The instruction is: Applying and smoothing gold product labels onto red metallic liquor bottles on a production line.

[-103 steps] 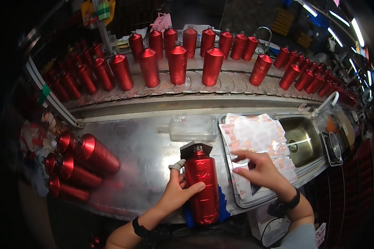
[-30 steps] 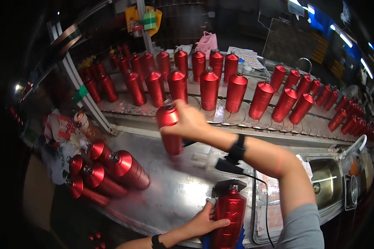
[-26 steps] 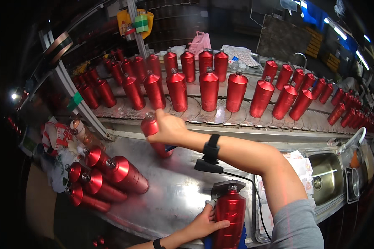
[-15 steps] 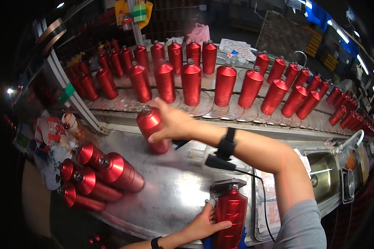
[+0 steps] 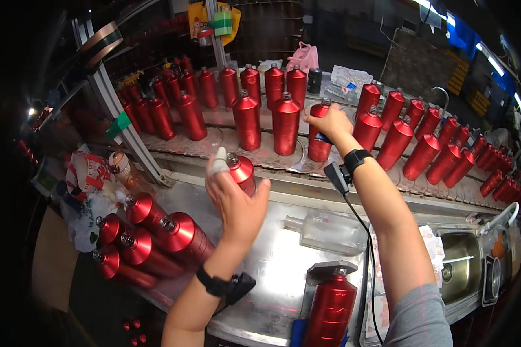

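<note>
My right hand (image 5: 334, 124) is closed around the upper part of a glossy red bottle (image 5: 318, 149) in the front row on the conveyor. A small dark blue piece shows beneath its fingers, too hidden to name. My left hand (image 5: 236, 208), with a white cover on one finger, is at another red bottle (image 5: 243, 169) on the near side of the conveyor's edge. Its fingers and thumb are spread to either side of that bottle, whose lower part they hide. A further red bottle (image 5: 331, 309) rests in a holder at the table's near edge, touched by neither hand.
Several red bottles (image 5: 179, 240) lean together at the left of the metal table (image 5: 260, 295). A clear bottle (image 5: 334, 232) lies on its side. Beyond runs the conveyor (image 5: 214, 139) with rows of red bottles. To the right are papers (image 5: 428, 248) and a sink (image 5: 457, 269).
My right hand has left the near red bottle and moved right to one on the conveyor. My left hand has let go of the bottle in the holder and reached forward. The view has shifted.
</note>
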{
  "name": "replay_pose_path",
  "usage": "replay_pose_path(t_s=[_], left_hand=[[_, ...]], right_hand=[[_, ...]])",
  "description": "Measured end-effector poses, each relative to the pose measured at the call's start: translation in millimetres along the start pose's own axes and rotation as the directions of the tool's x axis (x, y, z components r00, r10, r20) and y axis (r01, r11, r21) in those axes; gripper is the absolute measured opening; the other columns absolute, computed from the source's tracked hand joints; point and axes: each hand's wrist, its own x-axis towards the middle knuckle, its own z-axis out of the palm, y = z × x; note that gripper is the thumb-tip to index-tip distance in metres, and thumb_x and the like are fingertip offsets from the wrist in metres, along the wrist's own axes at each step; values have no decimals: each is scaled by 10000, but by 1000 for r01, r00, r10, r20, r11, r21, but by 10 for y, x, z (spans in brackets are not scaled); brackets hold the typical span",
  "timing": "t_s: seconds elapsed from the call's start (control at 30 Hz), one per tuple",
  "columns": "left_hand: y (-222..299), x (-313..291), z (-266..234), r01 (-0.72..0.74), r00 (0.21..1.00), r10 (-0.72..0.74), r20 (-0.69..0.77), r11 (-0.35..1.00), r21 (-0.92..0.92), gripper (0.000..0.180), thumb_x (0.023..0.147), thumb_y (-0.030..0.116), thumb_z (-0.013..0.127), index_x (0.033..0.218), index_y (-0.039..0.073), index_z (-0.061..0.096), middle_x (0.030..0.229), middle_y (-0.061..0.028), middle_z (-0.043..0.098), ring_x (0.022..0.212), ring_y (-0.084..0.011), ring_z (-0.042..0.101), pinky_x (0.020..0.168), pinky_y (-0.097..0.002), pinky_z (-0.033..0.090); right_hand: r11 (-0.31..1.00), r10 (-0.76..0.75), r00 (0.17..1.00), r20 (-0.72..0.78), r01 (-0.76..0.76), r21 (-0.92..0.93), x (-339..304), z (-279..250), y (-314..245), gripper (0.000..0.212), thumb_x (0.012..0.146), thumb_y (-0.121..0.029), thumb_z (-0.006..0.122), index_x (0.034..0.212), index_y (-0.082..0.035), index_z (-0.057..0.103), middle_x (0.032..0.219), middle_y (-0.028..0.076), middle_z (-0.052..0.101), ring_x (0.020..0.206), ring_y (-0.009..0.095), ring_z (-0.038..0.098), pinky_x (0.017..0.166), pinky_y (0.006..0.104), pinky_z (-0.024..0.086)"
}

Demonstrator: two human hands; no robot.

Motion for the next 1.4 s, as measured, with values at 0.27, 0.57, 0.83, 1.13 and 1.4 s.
replay_pose_path(t_s=[0.27,0.57,0.83,1.13,1.4], left_hand=[[-706,224,304,364,923,-380,61,913,183,732,670,291,864,1183,-27,451,1160,-261,501,1075,-450,526,934,-503,447],[-1294,346,182,432,900,-396,-184,869,241,710,681,262,860,1179,-24,443,1172,-295,488,1105,-494,490,964,-540,412],[-1600,591,36,555,831,-478,-284,748,364,676,686,313,857,1166,29,476,1265,-250,484,1174,-454,482,992,-531,416],[-1852,564,-225,436,892,-352,-282,833,340,819,686,239,835,1340,2,403,1406,-267,393,1312,-441,388,1102,-509,308],[-1315,613,-244,24,993,-16,-119,997,68,871,728,121,756,1431,-50,271,1506,-317,200,1393,-483,213,1147,-565,184]], right_hand=[[994,104,986,-132,-99,43,85,118,44,788,651,-472,802,1183,17,488,1112,232,675,1031,351,682,872,432,550],[992,124,977,-171,-128,-15,154,163,270,772,646,-500,775,1163,3,501,1058,220,691,993,366,691,864,434,552],[991,108,975,-195,-122,-61,49,0,379,812,665,-533,779,1158,43,486,1058,253,689,1002,381,686,853,453,545],[987,153,979,-132,-158,-25,154,-212,612,1005,645,-554,809,1352,25,390,1227,301,605,1163,405,606,966,442,494],[871,-454,737,-501,486,-74,-417,12,-177,579,822,-270,678,1327,-64,485,1216,193,581,1119,374,592,894,448,511]])
